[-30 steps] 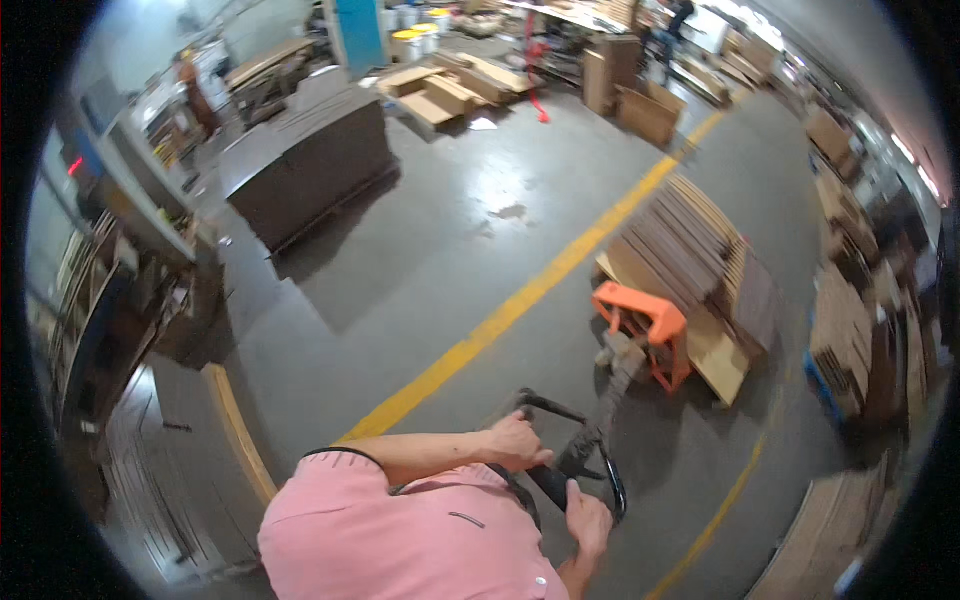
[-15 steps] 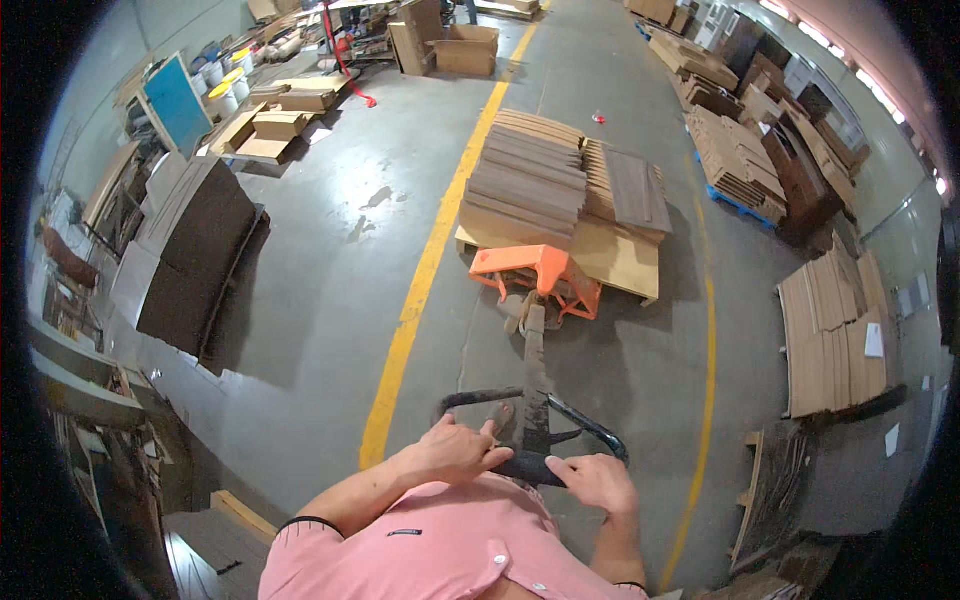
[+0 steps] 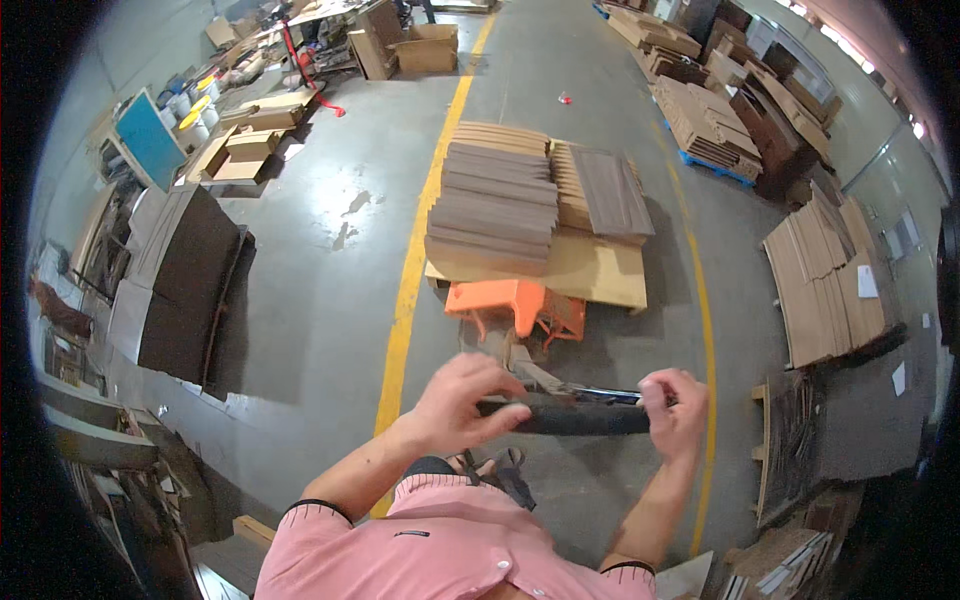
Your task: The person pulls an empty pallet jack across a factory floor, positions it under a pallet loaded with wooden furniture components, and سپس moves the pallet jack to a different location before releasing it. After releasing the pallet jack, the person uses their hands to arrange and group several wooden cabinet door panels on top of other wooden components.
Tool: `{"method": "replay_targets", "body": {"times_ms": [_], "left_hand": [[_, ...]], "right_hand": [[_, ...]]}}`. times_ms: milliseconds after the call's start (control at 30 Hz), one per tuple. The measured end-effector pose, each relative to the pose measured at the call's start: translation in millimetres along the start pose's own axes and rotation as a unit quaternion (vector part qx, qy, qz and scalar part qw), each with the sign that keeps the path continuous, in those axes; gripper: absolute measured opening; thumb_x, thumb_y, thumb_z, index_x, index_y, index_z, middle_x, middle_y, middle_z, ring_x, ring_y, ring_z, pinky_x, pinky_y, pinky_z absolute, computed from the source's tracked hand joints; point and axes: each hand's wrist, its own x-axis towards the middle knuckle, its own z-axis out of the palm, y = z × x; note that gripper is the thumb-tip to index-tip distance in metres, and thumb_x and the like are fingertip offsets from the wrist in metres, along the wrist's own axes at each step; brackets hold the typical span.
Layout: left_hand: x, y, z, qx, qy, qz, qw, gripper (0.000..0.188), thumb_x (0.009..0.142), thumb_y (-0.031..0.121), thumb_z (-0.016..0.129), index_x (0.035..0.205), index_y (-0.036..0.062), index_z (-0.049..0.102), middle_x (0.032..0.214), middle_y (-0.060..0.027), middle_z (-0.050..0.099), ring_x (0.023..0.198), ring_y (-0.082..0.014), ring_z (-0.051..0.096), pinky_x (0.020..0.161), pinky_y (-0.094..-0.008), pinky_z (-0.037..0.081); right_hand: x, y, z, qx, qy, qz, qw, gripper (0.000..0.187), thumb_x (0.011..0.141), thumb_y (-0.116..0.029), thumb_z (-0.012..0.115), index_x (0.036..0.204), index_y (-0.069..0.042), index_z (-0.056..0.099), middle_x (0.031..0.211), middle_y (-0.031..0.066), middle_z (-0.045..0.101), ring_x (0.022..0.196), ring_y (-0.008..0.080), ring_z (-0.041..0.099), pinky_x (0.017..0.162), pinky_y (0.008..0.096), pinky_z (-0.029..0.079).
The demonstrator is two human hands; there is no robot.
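An orange pallet jack stands in front of me, its forks hidden under a loaded wooden pallet. Its black loop handle is raised toward me. My left hand curves around the left end of this handle, thumb and fingers either side of it. The right end is in the closed fingers of my right hand. On the pallet lie grey-brown panels in overlapping rows, with more panels stacked at the right.
Yellow floor lines run along both sides of the pallet. At the left stands a dark panel stack; at the right, a tan panel stack. Farther off are a cardboard box and panels on a blue pallet.
The handle has swung up, and my hands have moved apart to its two ends, the right one outward and upward. The jack and pallet now appear lower and farther left in view.
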Motion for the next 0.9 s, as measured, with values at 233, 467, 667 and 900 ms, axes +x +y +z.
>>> {"method": "replay_targets", "body": {"times_ms": [233, 467, 667, 900], "left_hand": [[28, -48, 10, 0.128, 0.228, 0.035, 0.965, 0.041, 0.072, 0.022, 0.082, 0.103, 0.0067, 0.06, 0.088, -0.0134, 0.065, 0.076, -0.0316, 0.062, 0.066, -0.0383, 0.048], [42, -76, 11, 0.131, 0.339, -0.103, 0.926, 0.025, 0.072, 0.013, 0.082, 0.082, 0.0072, 0.06, 0.07, -0.0126, 0.059, 0.06, -0.0306, 0.06, 0.054, -0.0366, 0.046], [21, -64, -7, 0.063, 0.181, -0.001, 0.981, 0.025, 0.07, 0.016, 0.085, 0.079, 0.0093, 0.062, 0.065, -0.0074, 0.057, 0.055, -0.0277, 0.054, 0.053, -0.0375, 0.042], [114, -141, -45, -0.035, 0.134, 0.157, 0.978, 0.022, 0.079, 0.016, 0.08, 0.076, 0.0101, 0.059, 0.056, 0.0006, 0.04, 0.048, -0.0169, 0.044, 0.053, -0.031, 0.034]], "right_hand": [[63, 45, 15, 0.089, 0.189, -0.065, 0.976, 0.023, 0.093, -0.015, 0.054, 0.078, 0.0, 0.061, 0.069, 0.0059, 0.062, 0.068, 0.0176, 0.057, 0.063, 0.0327, 0.044], [84, 51, 33, 0.054, 0.212, -0.051, 0.974, 0.034, 0.098, -0.023, 0.046, 0.073, 0.0, 0.053, 0.066, 0.006, 0.052, 0.064, 0.0158, 0.05, 0.061, 0.0326, 0.04], [44, 38, 16, -0.019, 0.276, -0.007, 0.961, 0.034, 0.096, -0.025, 0.045, 0.07, -0.004, 0.051, 0.065, 0.0063, 0.048, 0.062, 0.0212, 0.048, 0.061, 0.0361, 0.039], [49, -27, 35, -0.106, 0.367, 0.104, 0.918, 0.04, 0.099, -0.03, 0.042, 0.067, -0.007, 0.044, 0.064, 0.0056, 0.041, 0.058, 0.0218, 0.042, 0.061, 0.0375, 0.036]]}}
